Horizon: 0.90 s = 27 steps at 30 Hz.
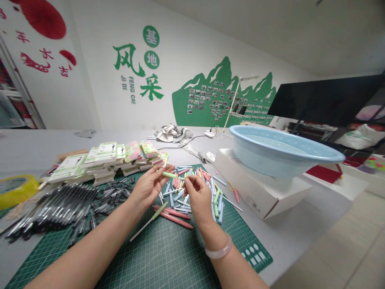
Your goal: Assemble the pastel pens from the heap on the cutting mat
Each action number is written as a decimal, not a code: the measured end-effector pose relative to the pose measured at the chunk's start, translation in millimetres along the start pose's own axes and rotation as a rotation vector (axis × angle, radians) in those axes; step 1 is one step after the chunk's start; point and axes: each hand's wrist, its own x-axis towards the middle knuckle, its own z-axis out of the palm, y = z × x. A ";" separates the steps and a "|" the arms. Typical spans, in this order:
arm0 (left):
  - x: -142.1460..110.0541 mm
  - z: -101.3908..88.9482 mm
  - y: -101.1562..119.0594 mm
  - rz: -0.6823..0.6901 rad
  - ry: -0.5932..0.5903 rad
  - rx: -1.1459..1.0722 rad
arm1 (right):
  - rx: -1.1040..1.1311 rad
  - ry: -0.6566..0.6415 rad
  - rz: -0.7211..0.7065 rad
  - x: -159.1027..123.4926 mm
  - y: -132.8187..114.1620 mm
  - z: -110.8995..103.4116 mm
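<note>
My left hand (149, 185) is closed on a light green pen barrel (169, 175), held between thumb and fingertips. Close by on the right, my right hand (199, 197) makes a pinch near the barrel's end; what is in its fingertips is too small to make out. Beneath and behind both hands lies a loose pile of pen parts (217, 200) in pink, green, blue and white. Nearer to me, two coral-red pens (176, 220) rest on the green cutting mat (141, 261). Beside them lies a green pen piece (159, 211) with a thin white refill sticking out.
Many black pens (57, 204) are lined up at left, near a yellow tape roll (25, 190). Stacked small boxes (99, 158) stand behind them. At right a blue basin (264, 160) sits on a white carton (255, 192). Cloths (171, 133) and a lamp (233, 102) are farther back.
</note>
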 end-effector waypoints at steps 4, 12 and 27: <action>-2.6 2.8 -1.7 -0.013 0.023 0.014 | -0.061 0.020 -0.032 0.1 -0.3 -0.2; -9.9 7.0 -9.0 -0.045 0.005 0.008 | -0.218 0.039 -0.079 -2.3 3.2 -0.4; -11.3 -4.3 14.7 -0.225 -0.313 0.655 | -0.233 -0.072 -0.136 8.7 -7.4 -15.4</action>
